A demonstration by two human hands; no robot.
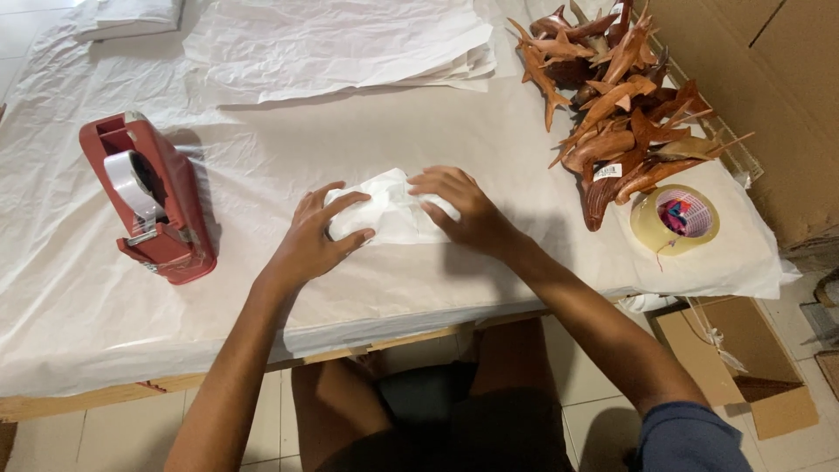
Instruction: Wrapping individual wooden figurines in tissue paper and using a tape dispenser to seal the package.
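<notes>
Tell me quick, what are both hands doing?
Left hand: curled around the white paper bundle, gripping its end.
Right hand: pressed flat on the bundle's other end.

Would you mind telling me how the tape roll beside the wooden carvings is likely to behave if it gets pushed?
The tape roll lies flat on its side on the paper-covered table, so it would probably slide, not roll. It sits near the table's right edge, so a push that way might knock it off. Stood on edge, its round shape would likely roll. It looks like a thick, stiff ring, unlikely to crush.
</notes>
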